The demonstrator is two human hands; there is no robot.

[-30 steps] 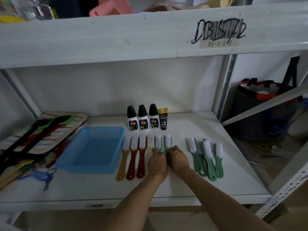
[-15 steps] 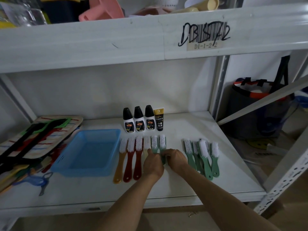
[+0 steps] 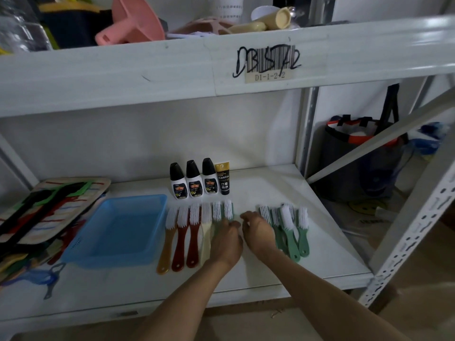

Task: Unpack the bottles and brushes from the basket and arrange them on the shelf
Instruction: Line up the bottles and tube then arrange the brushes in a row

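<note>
- Row of six plastic brushes with white bristles (image 3: 197,216), amber through green, lies mid-shelf in front of three black-capped white bottles (image 3: 194,179); the two hands, joined on it a second ago, have parted.
- Left hand (image 3: 227,239) rests loosely curled on the green handles, grasp unclear.
- Right hand (image 3: 258,230), fingers bent and empty, has shifted toward the untidy green brush cluster (image 3: 286,225), probably next.
- Blue plastic basket (image 3: 118,230) sits empty; bare white shelf (image 3: 327,244) remains rightward.

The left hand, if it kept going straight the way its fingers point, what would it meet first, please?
Probably the green brush just ahead of the left hand; beyond it stands the black tube, though depth is unclear.
</note>
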